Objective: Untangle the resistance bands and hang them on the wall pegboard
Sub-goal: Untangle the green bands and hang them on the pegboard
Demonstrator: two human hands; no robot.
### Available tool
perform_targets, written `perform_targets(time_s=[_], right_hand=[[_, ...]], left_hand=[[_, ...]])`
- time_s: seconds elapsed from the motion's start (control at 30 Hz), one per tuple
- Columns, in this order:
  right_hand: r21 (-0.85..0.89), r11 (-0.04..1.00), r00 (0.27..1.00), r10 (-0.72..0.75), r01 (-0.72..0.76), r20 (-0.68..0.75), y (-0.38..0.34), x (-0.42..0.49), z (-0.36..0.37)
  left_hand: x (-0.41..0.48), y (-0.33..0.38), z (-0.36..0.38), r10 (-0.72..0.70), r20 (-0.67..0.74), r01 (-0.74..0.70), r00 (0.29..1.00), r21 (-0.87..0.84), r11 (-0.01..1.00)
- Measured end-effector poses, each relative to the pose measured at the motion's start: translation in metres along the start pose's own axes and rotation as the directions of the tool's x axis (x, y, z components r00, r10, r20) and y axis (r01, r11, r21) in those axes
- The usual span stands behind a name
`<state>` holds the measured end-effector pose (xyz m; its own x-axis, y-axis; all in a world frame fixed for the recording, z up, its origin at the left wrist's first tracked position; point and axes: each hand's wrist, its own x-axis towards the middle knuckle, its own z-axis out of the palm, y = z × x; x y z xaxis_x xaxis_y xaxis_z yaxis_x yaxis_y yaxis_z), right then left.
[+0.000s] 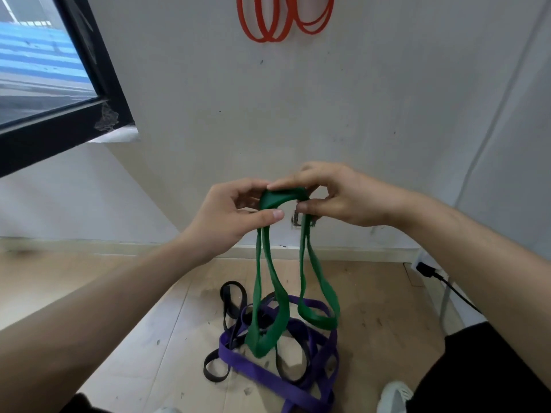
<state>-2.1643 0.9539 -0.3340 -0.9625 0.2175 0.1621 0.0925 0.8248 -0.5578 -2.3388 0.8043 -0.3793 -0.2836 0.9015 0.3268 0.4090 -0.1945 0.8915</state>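
Note:
A green resistance band (269,296) hangs in two long loops from both my hands, held up in front of the wall. My left hand (235,216) pinches its top left end between thumb and fingers. My right hand (334,195) pinches the top right end, fingertips close to those of the left. Below on the floor lie a purple band (238,362) and a black band (229,296), tangled together. The green loops dangle over this heap; whether they touch it I cannot tell. Orange bands (268,22) hang on the white wall at the top.
A black-framed window (98,84) juts in at the upper left. A black plug and cable (432,274) sit at the right wall by the floor. A wall socket (296,219) shows behind the band. My light shoe (393,396) stands at the lower right on the wooden floor.

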Motion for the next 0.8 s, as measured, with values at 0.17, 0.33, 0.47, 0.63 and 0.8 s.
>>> perform_targets(time_s=[0.17,0.33,0.47,0.63,0.8], right_hand=[[0.194,0.981,0.998,-0.009,0.020,-0.059,0.005,-0.007,0.000],[0.373,0.924,0.989,-0.030,0.082,-0.144,0.005,-0.014,-0.003],[0.553,0.817,0.968,-0.023,0.162,-0.250,0.004,-0.019,-0.009],[0.647,0.731,0.945,0.008,0.217,-0.327,0.003,-0.020,-0.012],[0.702,0.677,0.930,0.071,0.220,-0.360,0.006,-0.024,-0.020]], left_hand=[[0.000,-0.001,0.007,-0.003,0.022,0.003,1.000,-0.016,1.000],[0.003,-0.002,0.015,-0.004,0.047,0.008,0.999,-0.073,0.997],[0.003,-0.005,0.024,-0.041,0.162,0.044,0.986,-0.019,0.999],[0.005,-0.012,0.037,-0.102,0.163,0.097,0.981,0.037,0.995],[0.008,-0.017,0.044,-0.144,0.208,0.145,0.967,0.007,0.989]])
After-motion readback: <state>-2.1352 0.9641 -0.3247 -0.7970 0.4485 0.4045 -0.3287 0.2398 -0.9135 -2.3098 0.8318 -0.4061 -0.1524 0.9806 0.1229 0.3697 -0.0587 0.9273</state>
